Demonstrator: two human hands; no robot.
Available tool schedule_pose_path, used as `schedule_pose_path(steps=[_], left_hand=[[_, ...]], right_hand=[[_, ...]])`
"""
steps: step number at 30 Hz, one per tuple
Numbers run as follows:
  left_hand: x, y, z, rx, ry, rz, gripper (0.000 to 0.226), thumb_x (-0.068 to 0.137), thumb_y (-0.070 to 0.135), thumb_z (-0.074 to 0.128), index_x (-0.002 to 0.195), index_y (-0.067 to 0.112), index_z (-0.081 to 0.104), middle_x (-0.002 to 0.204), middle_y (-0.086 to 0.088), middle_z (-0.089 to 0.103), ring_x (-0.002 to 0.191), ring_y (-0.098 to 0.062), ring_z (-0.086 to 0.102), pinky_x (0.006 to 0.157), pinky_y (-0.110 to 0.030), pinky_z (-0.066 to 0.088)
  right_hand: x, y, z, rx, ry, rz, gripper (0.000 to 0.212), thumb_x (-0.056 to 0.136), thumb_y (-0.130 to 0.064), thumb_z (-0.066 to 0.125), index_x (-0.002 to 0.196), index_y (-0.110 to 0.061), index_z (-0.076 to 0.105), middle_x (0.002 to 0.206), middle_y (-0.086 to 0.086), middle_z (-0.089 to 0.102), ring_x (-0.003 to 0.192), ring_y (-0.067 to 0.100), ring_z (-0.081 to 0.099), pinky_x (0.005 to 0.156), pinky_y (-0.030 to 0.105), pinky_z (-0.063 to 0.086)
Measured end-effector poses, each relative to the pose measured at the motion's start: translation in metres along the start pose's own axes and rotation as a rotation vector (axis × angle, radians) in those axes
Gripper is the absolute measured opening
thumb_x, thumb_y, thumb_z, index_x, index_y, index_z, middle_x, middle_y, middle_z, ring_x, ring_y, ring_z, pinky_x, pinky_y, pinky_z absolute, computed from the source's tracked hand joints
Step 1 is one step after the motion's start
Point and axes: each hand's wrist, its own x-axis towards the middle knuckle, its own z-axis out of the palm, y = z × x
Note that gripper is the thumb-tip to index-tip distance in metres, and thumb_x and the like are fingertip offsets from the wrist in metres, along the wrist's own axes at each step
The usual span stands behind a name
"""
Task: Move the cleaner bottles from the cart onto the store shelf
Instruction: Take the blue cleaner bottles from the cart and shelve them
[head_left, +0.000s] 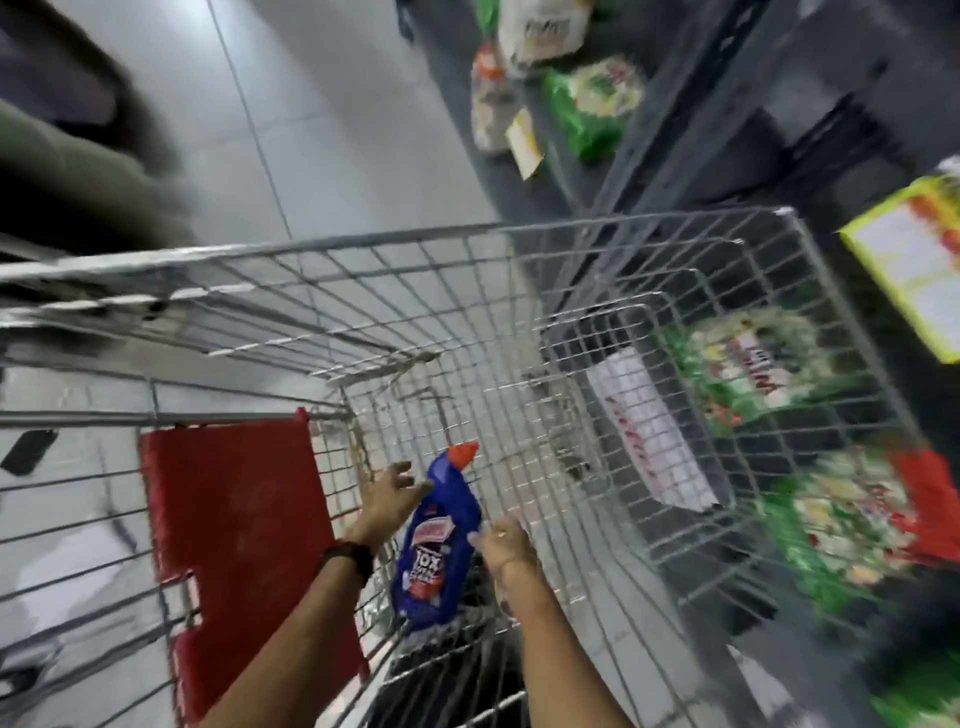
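A blue cleaner bottle (439, 545) with a red-orange cap stands tilted inside the wire cart (363, 243), near its back left corner. My left hand (387, 501) touches the bottle's shoulder, thumb against it and fingers spread. My right hand (506, 545) is curled against the bottle's right side, so the bottle sits between both hands. The rest of the cart basket shows no other bottles. The dark store shelf (779, 104) runs along the right of the cart. The picture is motion-blurred.
Green detergent bags (592, 109) lie on the low shelves, and more show through the cart's mesh on the right. A yellow box (914, 265) sits at the right edge. The cart's red seat flap (234, 519) is by my left arm. Another person's clothing (57, 156) fills the upper left.
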Motion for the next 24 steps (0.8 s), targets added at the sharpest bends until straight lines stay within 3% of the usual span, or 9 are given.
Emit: schedule_pose_path(steps=[3, 6, 9, 14, 17, 20, 24], left_hand=[[0.013, -0.016, 0.005, 0.066, -0.045, -0.043, 0.09, 0.059, 0.065, 0.049, 0.122, 0.002, 0.051, 0.126, -0.026, 0.056, 0.115, -0.037, 0.054, 0.096, -0.044, 0.045], [0.02, -0.031, 0.008, 0.051, -0.098, -0.064, 0.079, 0.054, 0.07, 0.05, 0.103, 0.01, 0.062, 0.116, -0.023, 0.064, 0.106, -0.034, 0.061, 0.096, -0.049, 0.047], [0.017, -0.029, 0.009, 0.073, -0.104, -0.048, 0.067, 0.075, 0.064, 0.05, 0.11, 0.007, 0.058, 0.116, -0.022, 0.064, 0.105, -0.032, 0.061, 0.093, -0.045, 0.049], [-0.01, 0.012, 0.014, -0.023, -0.113, -0.057, 0.045, 0.086, 0.048, 0.051, 0.115, 0.014, 0.053, 0.108, -0.011, 0.065, 0.101, -0.028, 0.062, 0.085, -0.05, 0.054], [-0.031, 0.047, 0.014, -0.068, -0.133, 0.051, 0.045, 0.084, 0.048, 0.054, 0.113, 0.014, 0.054, 0.102, -0.008, 0.067, 0.096, -0.027, 0.063, 0.077, -0.048, 0.056], [-0.063, 0.086, 0.01, -0.125, -0.13, 0.186, 0.037, 0.081, 0.05, 0.058, 0.1, 0.019, 0.057, 0.087, 0.001, 0.068, 0.085, -0.021, 0.063, 0.064, -0.039, 0.057], [-0.115, 0.141, 0.003, -0.135, -0.134, 0.34, 0.033, 0.079, 0.054, 0.057, 0.094, 0.025, 0.058, 0.096, 0.0, 0.068, 0.091, -0.022, 0.065, 0.06, -0.036, 0.055]], right_hand=[[0.014, 0.013, 0.028, 0.055, 0.01, 0.02, 0.034, 0.076, -0.014, 0.066, 0.104, -0.001, 0.054, 0.111, 0.025, 0.064, 0.096, 0.037, 0.06, 0.082, 0.046, 0.052], [0.021, 0.015, 0.038, 0.078, 0.037, 0.015, 0.044, 0.079, -0.017, 0.066, 0.114, 0.003, 0.049, 0.112, 0.023, 0.061, 0.102, 0.038, 0.059, 0.084, 0.042, 0.049], [0.014, 0.012, 0.03, 0.096, 0.004, 0.015, 0.044, 0.08, -0.022, 0.064, 0.114, -0.001, 0.047, 0.11, 0.02, 0.062, 0.101, 0.039, 0.06, 0.088, 0.048, 0.05], [0.003, -0.01, -0.003, 0.045, 0.036, -0.061, 0.047, 0.075, -0.032, 0.068, 0.111, -0.009, 0.049, 0.11, 0.021, 0.064, 0.098, 0.038, 0.061, 0.087, 0.054, 0.05], [-0.028, -0.041, -0.034, 0.122, 0.036, -0.146, 0.029, 0.076, -0.03, 0.068, 0.096, -0.021, 0.049, 0.103, 0.015, 0.065, 0.093, 0.033, 0.063, 0.08, 0.049, 0.053], [-0.052, -0.061, -0.065, 0.104, 0.082, -0.263, 0.039, 0.06, -0.053, 0.071, 0.086, -0.033, 0.05, 0.105, 0.013, 0.067, 0.095, 0.035, 0.064, 0.084, 0.056, 0.052], [-0.118, -0.093, -0.105, 0.195, 0.235, -0.447, 0.043, 0.042, -0.068, 0.071, 0.068, -0.034, 0.063, 0.076, 0.005, 0.07, 0.077, 0.03, 0.067, 0.073, 0.047, 0.056]])
